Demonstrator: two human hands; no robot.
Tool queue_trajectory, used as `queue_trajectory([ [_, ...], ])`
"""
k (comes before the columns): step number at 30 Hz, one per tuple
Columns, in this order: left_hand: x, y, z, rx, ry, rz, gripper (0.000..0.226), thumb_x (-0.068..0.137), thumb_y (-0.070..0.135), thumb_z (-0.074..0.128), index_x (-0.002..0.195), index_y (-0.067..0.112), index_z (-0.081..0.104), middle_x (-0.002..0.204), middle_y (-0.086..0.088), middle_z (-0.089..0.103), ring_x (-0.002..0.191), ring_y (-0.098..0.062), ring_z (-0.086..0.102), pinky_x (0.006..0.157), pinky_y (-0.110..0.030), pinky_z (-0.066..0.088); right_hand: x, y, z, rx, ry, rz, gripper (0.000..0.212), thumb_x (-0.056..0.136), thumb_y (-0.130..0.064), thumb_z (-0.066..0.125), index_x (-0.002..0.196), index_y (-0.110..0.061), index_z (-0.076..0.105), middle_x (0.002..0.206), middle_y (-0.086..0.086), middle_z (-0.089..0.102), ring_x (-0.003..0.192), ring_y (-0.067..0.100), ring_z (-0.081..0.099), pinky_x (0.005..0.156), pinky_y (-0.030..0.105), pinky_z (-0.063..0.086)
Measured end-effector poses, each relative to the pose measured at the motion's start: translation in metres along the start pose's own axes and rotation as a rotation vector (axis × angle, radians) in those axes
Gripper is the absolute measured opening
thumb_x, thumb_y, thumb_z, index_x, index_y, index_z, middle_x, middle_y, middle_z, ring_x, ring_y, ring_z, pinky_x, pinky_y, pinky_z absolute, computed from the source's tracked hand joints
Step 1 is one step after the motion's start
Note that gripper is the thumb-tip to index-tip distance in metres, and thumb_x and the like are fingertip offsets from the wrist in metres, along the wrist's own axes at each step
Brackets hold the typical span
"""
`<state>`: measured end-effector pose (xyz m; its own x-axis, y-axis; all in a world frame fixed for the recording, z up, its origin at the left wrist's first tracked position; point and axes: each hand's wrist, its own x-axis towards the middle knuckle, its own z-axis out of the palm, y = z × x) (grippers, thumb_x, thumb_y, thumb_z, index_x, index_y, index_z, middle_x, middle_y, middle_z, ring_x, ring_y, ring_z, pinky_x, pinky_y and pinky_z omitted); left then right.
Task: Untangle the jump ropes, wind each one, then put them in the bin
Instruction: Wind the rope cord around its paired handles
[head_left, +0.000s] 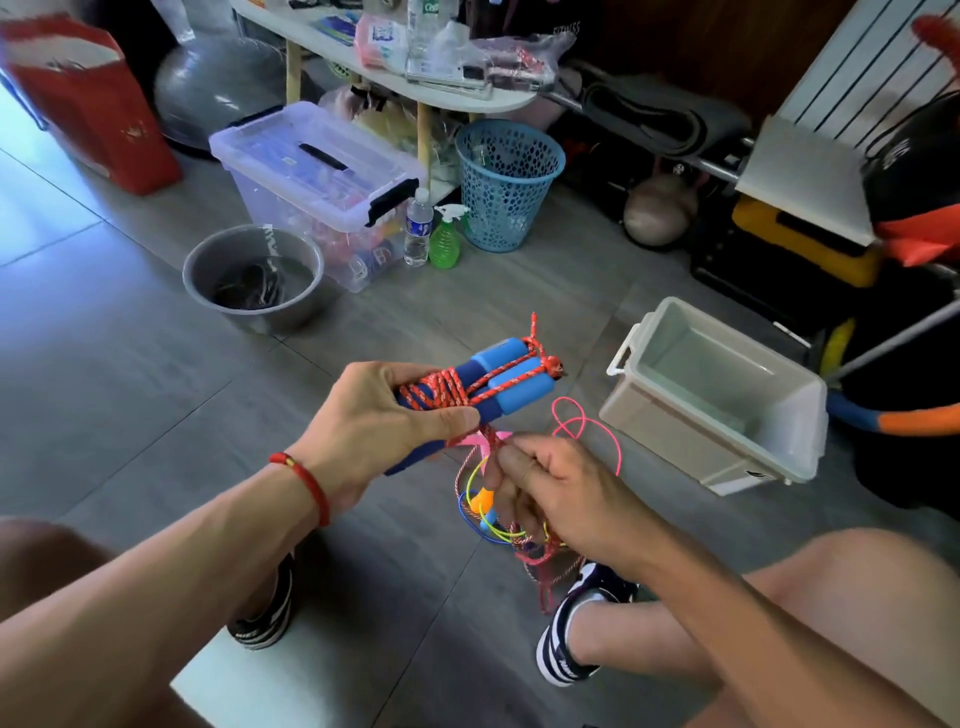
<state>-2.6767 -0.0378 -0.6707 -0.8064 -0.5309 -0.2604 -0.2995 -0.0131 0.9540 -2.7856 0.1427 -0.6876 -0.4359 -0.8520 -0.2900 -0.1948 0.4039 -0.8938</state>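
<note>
A grey basin (253, 278), a clear lidded box (311, 187) and a blue basket (506, 182) stand on the floor beyond the hands. The open bin (717, 395) sits just right of them. The left hand (374, 421) grips the blue handles (498, 382) wound with red rope (452, 392). The right hand (561, 499) pinches its loose end above a tangle of ropes (498, 514).

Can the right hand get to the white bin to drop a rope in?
Probably yes. The white bin sits open on the floor just beyond the right hand, with nothing between them. But that hand is pinching the red rope, which the left hand holds.
</note>
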Motion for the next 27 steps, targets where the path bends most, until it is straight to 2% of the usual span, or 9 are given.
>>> queue_trajectory([
  [3, 0.005, -0.009, 0.000, 0.138, 0.022, 0.041, 0.024, 0.072, 0.026, 0.091, 0.093, 0.026, 0.078, 0.074, -0.012, 0.074, 0.060, -0.019, 0.065, 0.063, -0.035, 0.057, -0.008, -0.001, 0.008, -0.066, 0.076, 0.023, 0.038, 0.108, -0.023, 0.043, 0.078, -0.014, 0.064, 0.077, 0.013, 0.066, 0.063, 0.017, 0.059, 0.064, 0.031, 0.054],
  [6, 0.010, -0.017, 0.003, 0.387, 0.128, 0.121, 0.029, 0.069, 0.035, 0.091, 0.093, 0.033, 0.076, 0.069, 0.005, 0.071, 0.059, -0.005, 0.063, 0.062, -0.023, 0.055, -0.015, -0.004, 0.014, -0.181, 0.143, 0.091, 0.038, 0.107, -0.028, 0.043, 0.076, -0.021, 0.065, 0.067, 0.003, 0.057, 0.059, 0.005, 0.051, 0.062, 0.028, 0.040],
  [9, 0.009, -0.019, 0.012, 0.653, 0.177, 0.235, 0.035, 0.070, 0.043, 0.085, 0.100, 0.033, 0.070, 0.076, 0.008, 0.069, 0.071, -0.011, 0.064, 0.069, -0.030, 0.054, -0.018, -0.007, 0.020, -0.624, 0.139, 0.046, 0.017, 0.101, -0.015, 0.041, 0.102, -0.021, 0.057, 0.082, 0.003, 0.064, 0.082, 0.025, 0.064, 0.069, 0.037, 0.041],
  [11, 0.006, -0.023, 0.018, 0.865, 0.163, 0.268, 0.043, 0.074, 0.051, 0.076, 0.112, 0.035, 0.063, 0.090, 0.008, 0.069, 0.088, -0.024, 0.066, 0.075, -0.036, 0.054, -0.025, -0.012, 0.026, -0.940, 0.185, -0.015, 0.036, 0.089, -0.005, 0.047, 0.121, -0.021, 0.040, 0.090, 0.007, 0.069, 0.088, 0.033, 0.069, 0.071, 0.042, 0.049],
  [13, 0.005, -0.025, 0.019, 1.010, 0.132, 0.268, 0.046, 0.078, 0.054, 0.069, 0.118, 0.036, 0.056, 0.101, 0.008, 0.068, 0.096, -0.029, 0.064, 0.075, -0.036, 0.052, -0.029, -0.013, 0.023, -1.152, 0.216, -0.114, 0.058, 0.073, -0.007, 0.068, 0.122, -0.023, 0.042, 0.073, 0.003, 0.068, 0.068, 0.028, 0.070, 0.058, 0.042, 0.051],
  [15, 0.004, -0.028, 0.020, 1.088, 0.069, 0.285, 0.045, 0.080, 0.054, 0.066, 0.119, 0.036, 0.052, 0.106, 0.009, 0.067, 0.098, -0.028, 0.065, 0.073, -0.035, 0.051, -0.031, -0.010, 0.015, -1.244, 0.222, -0.190, 0.070, 0.044, -0.010, 0.085, 0.102, -0.025, 0.049, 0.050, -0.001, 0.055, 0.044, 0.023, 0.059, 0.040, 0.031, 0.032],
  [17, 0.001, -0.029, 0.022, 1.119, -0.012, 0.273, 0.048, 0.080, 0.054, 0.067, 0.121, 0.036, 0.050, 0.109, 0.009, 0.066, 0.100, -0.027, 0.065, 0.071, -0.034, 0.047, -0.031, -0.006, 0.009, -1.313, 0.183, -0.244, 0.072, 0.037, -0.011, 0.087, 0.091, -0.027, 0.042, 0.047, -0.002, 0.049, 0.039, 0.023, 0.054, 0.044, 0.028, 0.016],
  [23, -0.005, -0.029, 0.025, 1.160, -0.164, 0.268, 0.056, 0.080, 0.057, 0.070, 0.120, 0.035, 0.038, 0.107, 0.008, 0.064, 0.098, -0.030, 0.065, 0.067, -0.033, 0.043, -0.022, -0.005, -0.010, -1.213, 0.252, -0.307, 0.019, 0.074, -0.037, 0.077, 0.084, -0.029, 0.063, 0.063, -0.004, 0.065, 0.057, 0.023, 0.064, 0.051, 0.029, 0.023],
  [27, -0.010, -0.027, 0.029, 1.254, -0.274, 0.314, 0.064, 0.084, 0.046, 0.068, 0.131, 0.032, 0.027, 0.113, 0.003, 0.063, 0.102, -0.033, 0.065, 0.067, -0.034, 0.039, -0.018, -0.018, -0.015, -1.030, 0.166, -0.289, 0.020, 0.085, -0.048, 0.060, 0.098, -0.038, 0.072, 0.070, -0.005, 0.067, 0.072, 0.021, 0.060, 0.060, 0.032, 0.037],
])
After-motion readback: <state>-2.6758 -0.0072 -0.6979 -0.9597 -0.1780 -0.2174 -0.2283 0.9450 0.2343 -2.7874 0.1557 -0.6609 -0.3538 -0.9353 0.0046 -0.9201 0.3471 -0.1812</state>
